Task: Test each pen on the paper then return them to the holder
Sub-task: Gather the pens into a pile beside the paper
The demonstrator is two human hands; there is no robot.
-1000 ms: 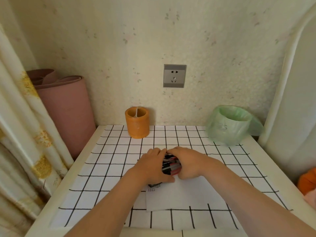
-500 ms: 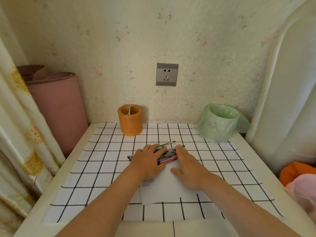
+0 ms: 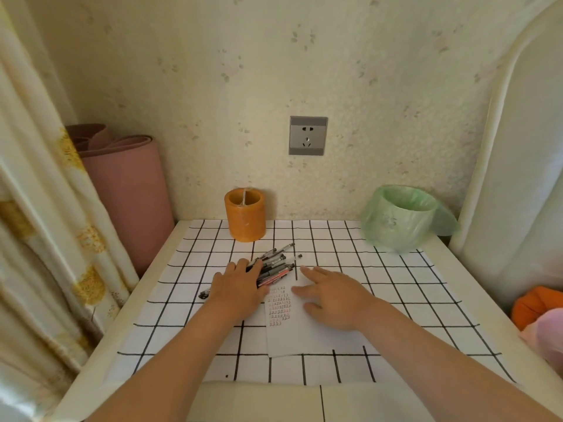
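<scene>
Pens [image 3: 275, 266] clasped as a bundle by both hands a second ago now lie fanned out between the far orange holder [image 3: 245, 219] and the near paper [image 3: 304, 336], under the flat, open left hand [image 3: 239, 289]. The right hand [image 3: 333, 296], fingers loosely spread and holding nothing, has slid right onto the paper, so single pens can probably now be picked out for testing.

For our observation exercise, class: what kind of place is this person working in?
Probably a home bedroom corner: a patterned curtain hangs at left, a rolled pink mat stands beside the small table, and a wall socket sits above it.
</scene>
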